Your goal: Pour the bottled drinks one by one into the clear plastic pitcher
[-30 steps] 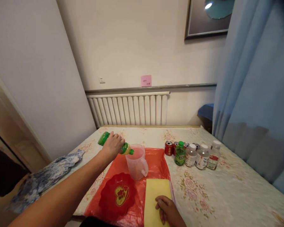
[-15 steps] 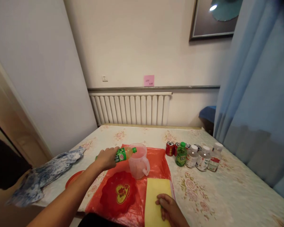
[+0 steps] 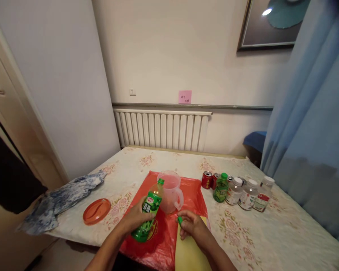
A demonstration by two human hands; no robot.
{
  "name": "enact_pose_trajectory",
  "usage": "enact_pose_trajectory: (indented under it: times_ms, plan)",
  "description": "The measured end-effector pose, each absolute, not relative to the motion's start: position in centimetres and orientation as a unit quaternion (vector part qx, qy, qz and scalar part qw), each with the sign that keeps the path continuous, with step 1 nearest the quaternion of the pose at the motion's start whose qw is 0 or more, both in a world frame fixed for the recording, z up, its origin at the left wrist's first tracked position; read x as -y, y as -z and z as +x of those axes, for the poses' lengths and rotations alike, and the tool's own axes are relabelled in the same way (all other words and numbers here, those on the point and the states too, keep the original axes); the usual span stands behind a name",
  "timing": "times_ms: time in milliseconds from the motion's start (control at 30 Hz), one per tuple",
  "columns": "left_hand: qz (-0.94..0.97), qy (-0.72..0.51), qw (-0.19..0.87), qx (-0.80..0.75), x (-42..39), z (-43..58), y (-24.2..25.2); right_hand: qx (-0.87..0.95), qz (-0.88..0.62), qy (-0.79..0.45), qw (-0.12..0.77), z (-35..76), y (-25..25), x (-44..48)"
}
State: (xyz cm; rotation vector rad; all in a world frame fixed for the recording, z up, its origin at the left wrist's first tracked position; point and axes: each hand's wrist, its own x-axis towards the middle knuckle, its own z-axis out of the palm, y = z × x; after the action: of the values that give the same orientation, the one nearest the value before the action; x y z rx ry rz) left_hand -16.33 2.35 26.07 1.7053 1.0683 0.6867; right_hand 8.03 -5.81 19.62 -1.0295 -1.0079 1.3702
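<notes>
Near the front edge of the surface (image 3: 288,229), we have our left hand (image 3: 138,218) wrapped round a green bottle (image 3: 151,207), tilted with its neck leaning toward the right edge. Our right hand (image 3: 196,229) pinches a small green cap (image 3: 180,220) over a yellow cloth (image 3: 190,256). We cannot tell whether the bottle's mouth is open; if it is, a deeper tilt could spill onto the red plastic sheet (image 3: 190,188). The neck overlaps the translucent pitcher (image 3: 171,195) in our view, so swinging it toward the right edge might knock that over. The cap, caught only by the fingertips, could slip and roll off. Lowering the bottle carelessly might also land its base unevenly on the red dish (image 3: 156,244) and topple it.
</notes>
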Motion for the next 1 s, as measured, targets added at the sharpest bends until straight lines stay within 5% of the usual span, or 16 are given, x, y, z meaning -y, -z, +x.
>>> enact_pose_trajectory:
  times_ms: [233,767,1000]
  plan:
    - [0.657,-0.279,0.595,-0.370,1.6,-16.0,-23.6,0.518,-0.453,-0.490,0.535,8.4,-24.3,3.2]
    - [0.714,-0.253,0.546,-0.357,3.8,-15.6,-22.3,0.627,-0.458,-0.478,0.410,9.1,-26.5,3.2]
    - [0.715,-0.273,0.528,-0.368,3.2,-15.7,-21.8,0.630,-0.484,-0.414,0.444,7.6,-26.2,3.3]
